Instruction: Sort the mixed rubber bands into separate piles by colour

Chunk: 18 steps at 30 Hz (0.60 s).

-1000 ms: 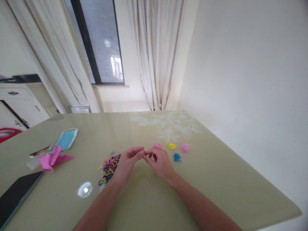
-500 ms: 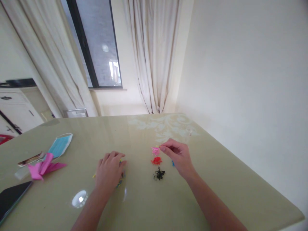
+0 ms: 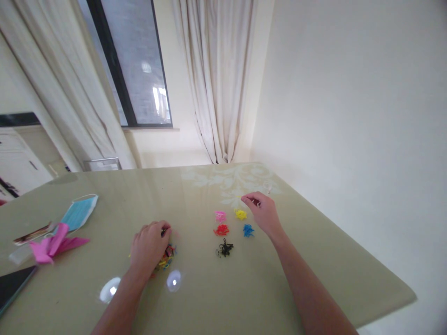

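Observation:
My left hand (image 3: 148, 244) is closed in a pinch over a mixed pile of small coloured rubber bands (image 3: 166, 260), covering part of it. A faint pinkish rubber band (image 3: 175, 233) shows at its fingertips. My right hand (image 3: 260, 209) pinches a small yellow rubber band (image 3: 240, 197), blurred, just beyond the yellow pile (image 3: 240, 214). Sorted by colour nearby lie a pink pile (image 3: 220, 216), a red pile (image 3: 221, 230), a blue pile (image 3: 248, 230) and a black pile (image 3: 226, 248).
On the left of the glossy table (image 3: 195, 298) lie a blue face mask (image 3: 79, 213), a pink folded-paper figure (image 3: 52, 245), a narrow brownish item (image 3: 34, 233) and a dark flat device (image 3: 16, 286). A wall (image 3: 349, 116) runs along the right side.
My right hand has moved away from beside the pink pile to beyond the yellow pile, uncovering the yellow and blue piles. My left fingers have drawn into a pinch, exposing more of the mixed pile.

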Tool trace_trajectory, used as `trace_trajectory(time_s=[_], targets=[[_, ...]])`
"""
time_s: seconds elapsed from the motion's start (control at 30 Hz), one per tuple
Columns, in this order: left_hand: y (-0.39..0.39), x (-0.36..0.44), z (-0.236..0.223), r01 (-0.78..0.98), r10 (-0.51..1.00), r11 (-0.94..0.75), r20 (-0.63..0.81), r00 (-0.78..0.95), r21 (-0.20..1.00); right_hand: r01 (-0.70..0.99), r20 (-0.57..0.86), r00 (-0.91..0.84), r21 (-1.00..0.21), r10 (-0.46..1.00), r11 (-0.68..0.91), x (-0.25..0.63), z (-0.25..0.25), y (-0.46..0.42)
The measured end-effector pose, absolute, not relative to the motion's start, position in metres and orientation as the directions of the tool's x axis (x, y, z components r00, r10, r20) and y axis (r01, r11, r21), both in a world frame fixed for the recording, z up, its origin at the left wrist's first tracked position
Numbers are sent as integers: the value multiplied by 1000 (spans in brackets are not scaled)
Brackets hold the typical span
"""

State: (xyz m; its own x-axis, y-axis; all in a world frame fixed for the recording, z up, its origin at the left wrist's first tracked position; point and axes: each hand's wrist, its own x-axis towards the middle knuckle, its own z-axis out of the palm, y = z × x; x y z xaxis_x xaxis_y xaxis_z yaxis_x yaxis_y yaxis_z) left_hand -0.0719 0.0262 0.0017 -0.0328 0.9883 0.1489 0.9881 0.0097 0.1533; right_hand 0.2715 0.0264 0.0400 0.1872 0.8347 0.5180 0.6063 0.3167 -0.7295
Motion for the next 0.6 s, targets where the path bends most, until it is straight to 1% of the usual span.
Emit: trace_trajectory(time_s=[0.07,0.13,0.23,0.3,0.43,0.6], targets=[[27,-73,-1,988,983,4,181,-32,153,768,508,141,-598,850,230,276,28,35],[29,-73,-3,988,975,-1,218,-34,157,874,482,97,-461,871,158,275,18,40],[32,-73,-6,977,969,-16,245,-37,212,966,438,38,-245,898,78,271,8,45],[33,-73,-6,961,968,-19,244,-51,276,985,408,18,-165,913,54,269,4,47],[35,-74,-7,924,968,2,230,-97,382,986,376,16,-158,927,47,271,-1,51],[35,-79,-4,858,972,4,201,-125,514,979,371,27,-199,928,52,275,4,48]])
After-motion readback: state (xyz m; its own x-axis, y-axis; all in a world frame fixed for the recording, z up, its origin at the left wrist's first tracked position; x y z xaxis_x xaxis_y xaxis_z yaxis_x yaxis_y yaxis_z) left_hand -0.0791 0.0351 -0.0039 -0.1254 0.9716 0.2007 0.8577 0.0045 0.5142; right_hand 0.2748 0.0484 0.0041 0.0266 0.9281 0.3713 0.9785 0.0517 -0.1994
